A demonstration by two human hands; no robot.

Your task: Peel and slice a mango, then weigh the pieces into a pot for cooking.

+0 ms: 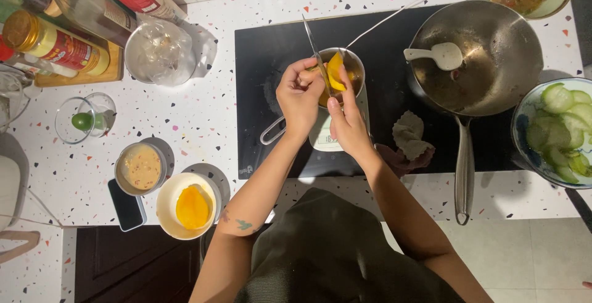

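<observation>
Dark apron cloth (333,247) fills the bottom of the view, nearest the lens, both forearms rising from it toward the black cooktop (265,93) — the landmark for everything else.

On the cooktop's right half sits a large steel wok (493,74) with a white spoon (441,55) inside, its long handle pointing back off the cooktop's near edge. Right of the cooktop, a bowl of sliced cucumber (564,130). Left of it, on the speckled counter: a foil-lined bowl (161,53), a cream bowl with a mango half (191,207), a small cup of sauce (142,168), a dark phone (126,204).

At the cooktop's centre a small steel saucepan (345,68) rests on a white kitchen scale (327,136). Over its rim, the left hand (300,96) is clenched around a knife (317,56); the right hand (347,124) pinches a mango slice (335,71) between thumb and fingertips, grasping it at its lower end.

The slice stands nearly upright, long axis running from the person toward the far edge of the cooktop, upper tip above the pan. The blade lies almost parallel to it, tip pointing away and slightly left.

Judgement — to do this well, keep the blade flat against the skin and moving away from the holding fingers, with the slice over the pan so flesh drops inside and the scale reading stays honest.
</observation>
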